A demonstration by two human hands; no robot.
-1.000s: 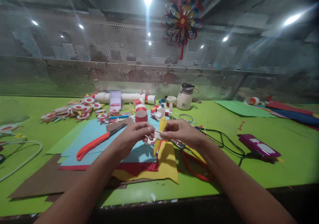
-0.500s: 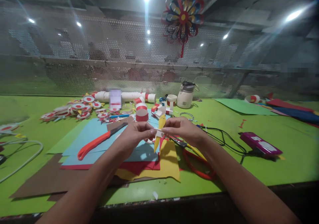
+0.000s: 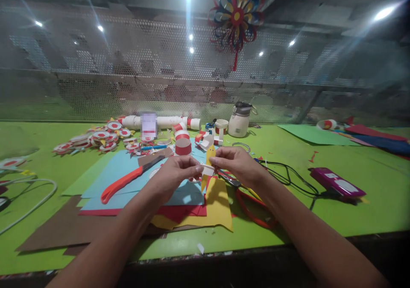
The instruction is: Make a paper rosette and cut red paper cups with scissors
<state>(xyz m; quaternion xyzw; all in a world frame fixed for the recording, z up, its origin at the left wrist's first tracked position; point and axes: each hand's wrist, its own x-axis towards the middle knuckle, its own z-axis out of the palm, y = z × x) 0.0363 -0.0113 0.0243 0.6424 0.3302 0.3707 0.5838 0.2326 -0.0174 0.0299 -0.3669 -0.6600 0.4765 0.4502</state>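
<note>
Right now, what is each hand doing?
Left hand: closed, pinching the small white paper piece.
Right hand: closed, pinching the same piece from the other side.

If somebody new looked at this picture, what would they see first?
Probably the two hands in the middle: the left hand and right hand pinch a small white paper strip with a yellow paper piece above a stack of coloured paper sheets. Next, the bright green table, and the red, blue and yellow paper flower hanging up high.
</note>
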